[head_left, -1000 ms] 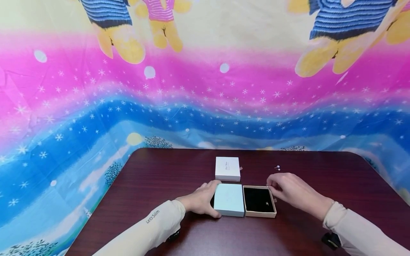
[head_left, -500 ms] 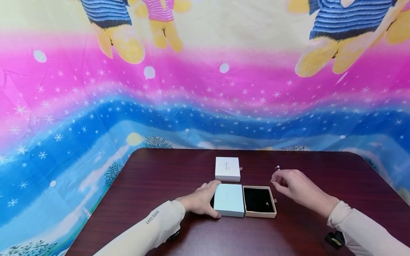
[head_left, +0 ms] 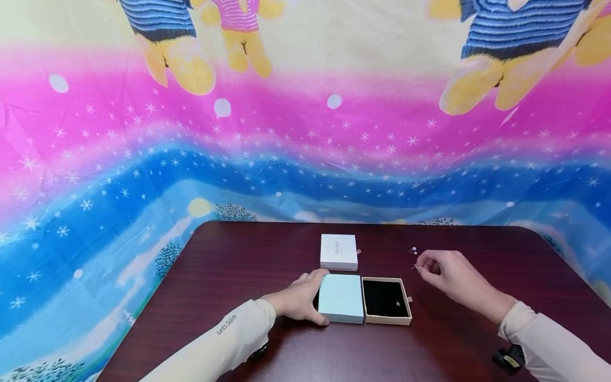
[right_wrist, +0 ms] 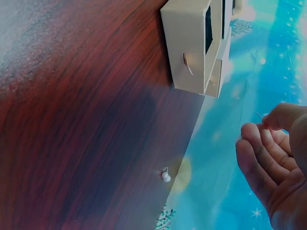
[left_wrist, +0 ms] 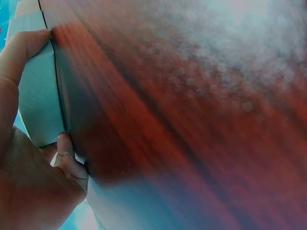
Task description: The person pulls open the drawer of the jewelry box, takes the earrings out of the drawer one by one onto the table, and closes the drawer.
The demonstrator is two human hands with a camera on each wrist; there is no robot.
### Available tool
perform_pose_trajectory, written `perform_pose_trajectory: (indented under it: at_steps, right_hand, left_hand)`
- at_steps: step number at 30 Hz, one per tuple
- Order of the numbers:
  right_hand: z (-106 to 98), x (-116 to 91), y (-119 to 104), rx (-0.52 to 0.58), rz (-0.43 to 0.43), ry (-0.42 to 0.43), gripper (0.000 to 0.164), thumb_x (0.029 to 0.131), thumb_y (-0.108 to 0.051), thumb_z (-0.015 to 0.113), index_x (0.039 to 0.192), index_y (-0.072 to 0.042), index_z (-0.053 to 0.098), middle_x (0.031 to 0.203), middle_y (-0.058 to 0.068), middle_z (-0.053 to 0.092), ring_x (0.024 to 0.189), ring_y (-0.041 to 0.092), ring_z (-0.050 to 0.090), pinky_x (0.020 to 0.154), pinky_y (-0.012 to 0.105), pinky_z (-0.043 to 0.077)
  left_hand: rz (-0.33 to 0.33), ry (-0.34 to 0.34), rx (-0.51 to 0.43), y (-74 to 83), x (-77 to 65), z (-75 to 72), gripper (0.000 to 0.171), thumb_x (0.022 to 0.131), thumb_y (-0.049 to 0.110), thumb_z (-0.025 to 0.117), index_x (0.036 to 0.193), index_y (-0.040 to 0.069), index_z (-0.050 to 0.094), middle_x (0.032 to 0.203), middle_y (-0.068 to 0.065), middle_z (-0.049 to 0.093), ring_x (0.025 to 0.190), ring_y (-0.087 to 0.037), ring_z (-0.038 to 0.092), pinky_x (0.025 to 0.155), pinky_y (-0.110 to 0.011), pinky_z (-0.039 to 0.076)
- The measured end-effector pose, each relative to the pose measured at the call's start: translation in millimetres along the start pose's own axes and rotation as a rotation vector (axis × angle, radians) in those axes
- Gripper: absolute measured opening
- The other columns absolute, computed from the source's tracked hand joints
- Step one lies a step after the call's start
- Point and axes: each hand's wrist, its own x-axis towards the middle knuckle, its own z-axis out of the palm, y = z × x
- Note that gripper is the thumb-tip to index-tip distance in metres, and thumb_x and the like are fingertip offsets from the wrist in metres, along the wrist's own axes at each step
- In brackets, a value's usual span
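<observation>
My left hand (head_left: pixel 298 298) holds the left side of a mint-green box cover (head_left: pixel 341 298), thumb at the near corner and fingers at the far one. In the left wrist view the thumb and fingers span the end of this cover (left_wrist: pixel 40 96). Against its right side lies a cream drawer tray (head_left: pixel 387 321) with black lining and a ribbon tab. A small star-shaped earring (head_left: pixel 398 304) rests on the lining. Right of the tray, my right hand (head_left: pixel 446 271) pinches a similar tiny star-shaped earring (head_left: pixel 415 266) above the table; its thin post shows in the right wrist view.
A white lettered box (head_left: pixel 338 250) with a ribbon tab stands behind the mint cover. Pearl earrings (head_left: pixel 413 250) lie on the dark wood table (head_left: pixel 267 246) beyond my right fingertips. A printed cloth (head_left: pixel 305 132) hangs behind the table.
My right hand has moved away from the tray's far right corner, to the right and slightly back, carrying the star-shaped earring. The left hand and the boxes have stayed put.
</observation>
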Motion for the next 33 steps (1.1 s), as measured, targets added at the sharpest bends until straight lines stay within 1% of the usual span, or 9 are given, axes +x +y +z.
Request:
perform_pose_trajectory:
  at_steps: [6, 10, 13, 18, 21, 28, 33]
  right_hand:
    - [-2.1, -1.5, 3.3, 0.019, 0.034, 0.0, 0.01, 0.089, -0.006, 0.072, 0.086, -0.015, 0.07, 0.069, -0.012, 0.061, 0.06, -0.003, 0.049, 0.055, 0.021, 0.042]
    - [-1.5, -2.3, 5.4, 0.021, 0.056, -0.004, 0.002, 0.089, -0.009, 0.072, 0.087, -0.008, 0.071, 0.069, -0.01, 0.061, 0.059, -0.002, 0.048, 0.055, 0.021, 0.042]
    - [0.0, -3.6, 8.1, 0.018, 0.072, -0.011, 0.007, 0.089, -0.011, 0.071, 0.088, -0.005, 0.071, 0.069, -0.009, 0.061, 0.058, -0.003, 0.048, 0.054, 0.022, 0.042]
    - [2.8, -7.2, 13.4, 0.027, 0.108, -0.024, 0.005, 0.09, -0.009, 0.069, 0.086, -0.007, 0.07, 0.068, -0.008, 0.061, 0.056, -0.001, 0.05, 0.054, 0.022, 0.042]
    - [4.3, -9.0, 16.3, 0.048, 0.149, -0.045, 0.005, 0.09, -0.008, 0.067, 0.088, -0.006, 0.071, 0.068, -0.006, 0.062, 0.055, 0.001, 0.052, 0.053, 0.023, 0.043]
    - [9.2, -12.9, 24.4, 0.12, 0.251, -0.124, 0.009, 0.091, -0.007, 0.064, 0.093, -0.001, 0.071, 0.073, 0.003, 0.067, 0.056, 0.007, 0.057, 0.052, 0.025, 0.047]
    - [12.4, -15.1, 30.8, 0.152, 0.294, -0.153, 0.009, 0.092, -0.007, 0.064, 0.093, 0.0, 0.07, 0.073, 0.004, 0.066, 0.057, 0.01, 0.059, 0.052, 0.026, 0.048]
  left_hand:
    - [0.001, -0.01, -0.003, 0.7, -0.7, -1.7, 0.104, 0.067, 0.04, 0.09, 0.149, 0.012, 0.032, 0.133, 0.001, 0.053, 0.111, -0.014, 0.046, 0.1, -0.031, 0.041]
    - [-0.004, -0.015, -0.001, 0.8, -1.1, -2.4, 0.103, 0.068, 0.04, 0.089, 0.149, 0.012, 0.031, 0.134, 0.0, 0.052, 0.112, -0.015, 0.046, 0.101, -0.032, 0.04]
    - [-0.005, -0.012, 0.006, 0.8, -0.9, -1.7, 0.103, 0.068, 0.041, 0.089, 0.149, 0.012, 0.032, 0.133, 0.001, 0.053, 0.112, -0.015, 0.046, 0.1, -0.032, 0.041]
    - [-0.004, -0.011, 0.012, 0.9, -0.3, -1.0, 0.103, 0.068, 0.041, 0.089, 0.149, 0.013, 0.032, 0.133, 0.001, 0.053, 0.112, -0.015, 0.046, 0.1, -0.031, 0.041]
    - [-0.008, -0.014, 0.008, 0.7, -0.6, -1.1, 0.103, 0.068, 0.041, 0.089, 0.149, 0.013, 0.032, 0.134, 0.001, 0.052, 0.113, -0.015, 0.046, 0.101, -0.032, 0.041]
    - [-0.009, -0.016, 0.002, 0.2, -0.7, -1.1, 0.104, 0.068, 0.041, 0.089, 0.149, 0.013, 0.031, 0.135, 0.0, 0.052, 0.114, -0.015, 0.046, 0.102, -0.032, 0.04]
    - [-0.008, -0.012, -0.001, 0.9, -0.5, -1.4, 0.103, 0.068, 0.041, 0.09, 0.148, 0.013, 0.032, 0.134, 0.001, 0.052, 0.114, -0.015, 0.046, 0.101, -0.032, 0.04]
